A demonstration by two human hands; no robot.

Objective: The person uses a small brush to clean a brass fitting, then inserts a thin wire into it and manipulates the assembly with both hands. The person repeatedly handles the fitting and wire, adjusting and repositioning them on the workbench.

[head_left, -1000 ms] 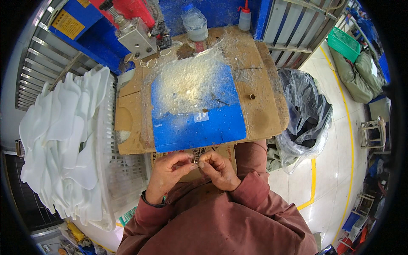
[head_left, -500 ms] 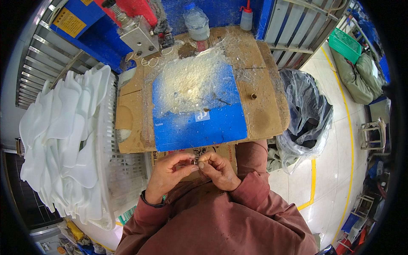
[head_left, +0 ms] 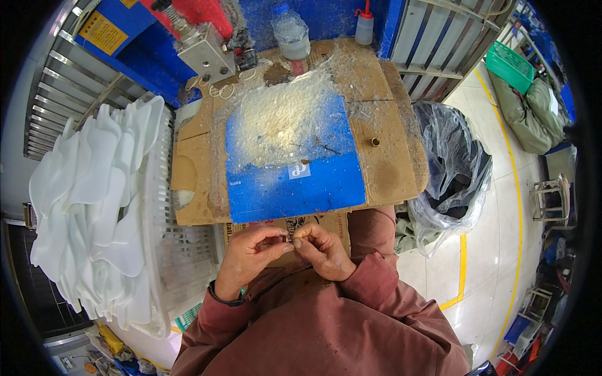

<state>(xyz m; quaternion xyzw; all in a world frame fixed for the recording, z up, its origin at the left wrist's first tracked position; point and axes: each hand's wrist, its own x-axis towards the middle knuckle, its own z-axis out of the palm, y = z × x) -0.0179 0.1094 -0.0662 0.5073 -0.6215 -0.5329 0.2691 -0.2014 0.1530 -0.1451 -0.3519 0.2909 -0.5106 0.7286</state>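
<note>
My left hand (head_left: 252,254) and my right hand (head_left: 325,253) meet just in front of the near edge of the work table, above my lap. Between their thumbs and fingertips they pinch a small shiny metal piece (head_left: 289,239). Most of it is hidden by the fingers, so its exact shape cannot be told. Beyond the hands lies a blue sheet (head_left: 295,199) on cardboard (head_left: 392,172), with a heap of pale shavings (head_left: 282,116) over its far half. A small brass-coloured ring (head_left: 375,142) sits on the cardboard to the right.
Left of the table, a white plastic crate (head_left: 182,263) holds many white paddle-shaped plastic parts (head_left: 94,194). A bag-lined bin (head_left: 451,178) stands at the right. At the back are a metal block (head_left: 208,53), a blue-capped bottle (head_left: 291,34) and a red-tipped squeeze bottle (head_left: 364,28).
Both hands keep nearly the same place and pinch. The metal piece shows slightly differently between the fingertips.
</note>
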